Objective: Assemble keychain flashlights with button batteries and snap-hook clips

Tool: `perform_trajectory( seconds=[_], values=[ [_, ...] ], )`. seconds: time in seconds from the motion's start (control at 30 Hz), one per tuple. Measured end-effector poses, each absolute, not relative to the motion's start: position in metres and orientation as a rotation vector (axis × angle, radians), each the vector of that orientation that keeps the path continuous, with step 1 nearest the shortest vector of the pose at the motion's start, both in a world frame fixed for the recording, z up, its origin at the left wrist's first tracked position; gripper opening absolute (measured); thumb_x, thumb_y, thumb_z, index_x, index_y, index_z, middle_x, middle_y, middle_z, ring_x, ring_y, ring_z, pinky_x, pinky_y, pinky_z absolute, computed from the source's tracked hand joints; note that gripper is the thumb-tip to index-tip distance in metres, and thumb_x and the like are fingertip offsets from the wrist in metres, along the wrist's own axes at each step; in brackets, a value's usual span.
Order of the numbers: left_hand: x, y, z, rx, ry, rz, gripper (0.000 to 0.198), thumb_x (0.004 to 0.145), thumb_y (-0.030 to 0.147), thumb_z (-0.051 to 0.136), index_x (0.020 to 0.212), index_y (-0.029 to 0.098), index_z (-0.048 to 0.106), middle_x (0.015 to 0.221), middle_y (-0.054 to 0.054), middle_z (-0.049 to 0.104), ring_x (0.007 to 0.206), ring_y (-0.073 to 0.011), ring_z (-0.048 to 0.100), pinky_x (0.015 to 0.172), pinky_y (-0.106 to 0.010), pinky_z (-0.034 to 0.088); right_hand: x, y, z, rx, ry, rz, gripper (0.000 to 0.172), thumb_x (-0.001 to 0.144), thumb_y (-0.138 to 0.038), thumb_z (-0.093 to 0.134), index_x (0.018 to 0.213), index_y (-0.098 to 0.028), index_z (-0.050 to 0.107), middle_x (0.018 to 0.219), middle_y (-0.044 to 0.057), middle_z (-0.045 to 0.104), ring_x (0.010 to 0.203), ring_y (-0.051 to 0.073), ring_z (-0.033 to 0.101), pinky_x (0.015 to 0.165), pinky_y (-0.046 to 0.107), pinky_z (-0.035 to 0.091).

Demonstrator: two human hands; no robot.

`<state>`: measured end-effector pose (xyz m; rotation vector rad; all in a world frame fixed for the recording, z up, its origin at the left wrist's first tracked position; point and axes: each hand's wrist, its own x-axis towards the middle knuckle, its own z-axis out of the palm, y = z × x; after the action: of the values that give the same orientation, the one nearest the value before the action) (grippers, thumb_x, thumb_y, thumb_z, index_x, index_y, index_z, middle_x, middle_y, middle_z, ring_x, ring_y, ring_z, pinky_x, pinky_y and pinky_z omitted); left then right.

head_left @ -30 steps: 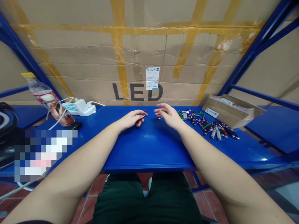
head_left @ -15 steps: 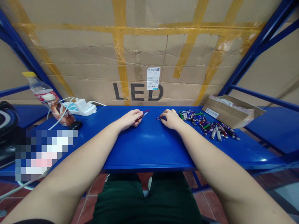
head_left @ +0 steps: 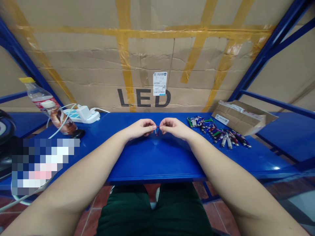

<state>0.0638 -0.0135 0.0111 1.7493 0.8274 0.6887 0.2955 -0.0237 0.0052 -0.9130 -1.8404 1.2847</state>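
Observation:
Over the middle of the blue table, my two hands meet fingertip to fingertip. My left hand is closed in a pinch on a small red carabiner with a silvery strip along one side. From the other side, the thumb and finger of my right hand pinch at its upper end. The fingers cover part of it, and anything else inside them is hidden. To the right of my right hand lies a pile of small metal keychain pieces, silver, green, red, blue and purple, some with clips.
An open cardboard box stands behind the pile on the blue table. At the left are bottles, a white power strip with cables, and a black round device. A large taped carton walls the back.
My right hand has lifted a dark red loop off the tabletop and come left. My left hand has turned slightly, and both hands now meet at the carabiner.

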Motion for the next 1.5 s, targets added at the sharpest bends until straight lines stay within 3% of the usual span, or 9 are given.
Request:
perform_trajectory(
  seconds=[0.2, 0.37, 0.57, 0.8, 0.9, 1.07, 1.23, 1.33, 1.5],
  values=[
    [0.065, -0.014, 0.014, 1.701, 0.782, 0.776, 0.042, 0.074, 0.045, 0.086, 0.095, 0.015, 0.066, 0.079, 0.001, 0.064, 0.064, -0.0104, 0.056, 0.061, -0.026, 0.044, 0.299, -0.032, 0.008, -0.944, -1.727, 1.509, 0.043, 0.073, -0.03, 0.088, 0.106, -0.022, 0.061, 0.101, 0.003, 0.071, 0.09, 0.016, 0.071, 0.077, 0.031, 0.061],
    [0.066, -0.016, 0.014, 1.712, 0.739, 0.74, 0.041, 0.071, 0.038, 0.089, 0.095, 0.014, 0.065, 0.083, -0.001, 0.066, 0.072, -0.0118, 0.06, 0.068, -0.027, 0.048, 0.293, -0.035, 0.012, -0.931, -1.807, 1.577, 0.036, 0.081, -0.046, 0.081, 0.088, -0.019, 0.058, 0.082, 0.004, 0.073, 0.075, 0.018, 0.072, 0.065, 0.03, 0.059],
    [0.066, -0.012, 0.011, 1.706, 0.739, 0.701, 0.043, 0.071, 0.034, 0.089, 0.1, 0.014, 0.064, 0.083, 0.0, 0.066, 0.068, -0.0115, 0.06, 0.065, -0.028, 0.05, 0.311, -0.028, 0.019, -0.914, -1.619, 1.288, 0.034, 0.074, -0.043, 0.086, 0.086, -0.019, 0.065, 0.07, -0.003, 0.064, 0.062, 0.011, 0.06, 0.067, 0.029, 0.055],
    [0.067, -0.014, 0.011, 1.694, 0.725, 0.712, 0.043, 0.074, 0.035, 0.087, 0.103, 0.015, 0.062, 0.082, 0.0, 0.066, 0.068, -0.0119, 0.063, 0.067, -0.029, 0.053, 0.313, -0.029, 0.023, -0.784, -1.473, 1.365, 0.04, 0.082, -0.051, 0.079, 0.093, -0.024, 0.052, 0.108, 0.005, 0.074, 0.098, 0.02, 0.072, 0.09, 0.04, 0.058],
    [0.064, -0.01, 0.008, 1.722, 0.747, 0.685, 0.043, 0.074, 0.036, 0.087, 0.103, 0.015, 0.062, 0.079, 0.0, 0.066, 0.067, -0.0123, 0.064, 0.067, -0.029, 0.053, 0.325, -0.021, 0.025, -0.833, -1.423, 1.174, 0.044, 0.084, -0.057, 0.074, 0.095, -0.026, 0.045, 0.1, 0.003, 0.074, 0.091, 0.02, 0.074, 0.08, 0.038, 0.06],
    [0.06, -0.003, 0.002, 1.791, 0.771, 0.649, 0.038, 0.079, 0.037, 0.084, 0.104, 0.016, 0.064, 0.079, 0.0, 0.065, 0.07, -0.0133, 0.064, 0.069, -0.031, 0.054, 0.361, 0.003, 0.02, -1.104, -1.496, 0.7, 0.037, 0.086, -0.056, 0.069, 0.098, -0.026, 0.049, 0.084, 0.001, 0.071, 0.06, 0.017, 0.066, 0.06, 0.034, 0.055],
    [0.059, -0.005, 0.004, 1.82, 0.803, 0.615, 0.036, 0.08, 0.036, 0.082, 0.104, 0.016, 0.065, 0.08, -0.001, 0.065, 0.071, -0.0141, 0.064, 0.071, -0.032, 0.054, 0.382, 0.029, 0.002, -1.273, -1.541, 0.472, 0.02, 0.09, -0.042, 0.062, 0.094, -0.023, 0.055, 0.079, 0.004, 0.072, 0.071, 0.02, 0.069, 0.076, 0.036, 0.057],
    [0.059, -0.007, 0.007, 1.835, 0.815, 0.604, 0.034, 0.082, 0.035, 0.08, 0.105, 0.015, 0.065, 0.081, -0.001, 0.065, 0.072, -0.0139, 0.064, 0.072, -0.032, 0.054, 0.388, 0.04, -0.006, -1.4, -1.506, 0.446, 0.012, 0.092, -0.033, 0.055, 0.094, -0.021, 0.055, 0.081, 0.007, 0.074, 0.074, 0.02, 0.071, 0.078, 0.036, 0.057],
    [0.058, -0.005, 0.004, 1.841, 0.816, 0.605, 0.034, 0.082, 0.036, 0.08, 0.105, 0.016, 0.065, 0.08, 0.0, 0.064, 0.071, -0.014, 0.064, 0.071, -0.032, 0.054, 0.395, 0.046, -0.012, -1.511, -1.507, 0.336, 0.013, 0.091, -0.029, 0.053, 0.096, -0.019, 0.06, 0.09, 0.009, 0.077, 0.081, 0.021, 0.071, 0.085, 0.038, 0.056]
  ],
)
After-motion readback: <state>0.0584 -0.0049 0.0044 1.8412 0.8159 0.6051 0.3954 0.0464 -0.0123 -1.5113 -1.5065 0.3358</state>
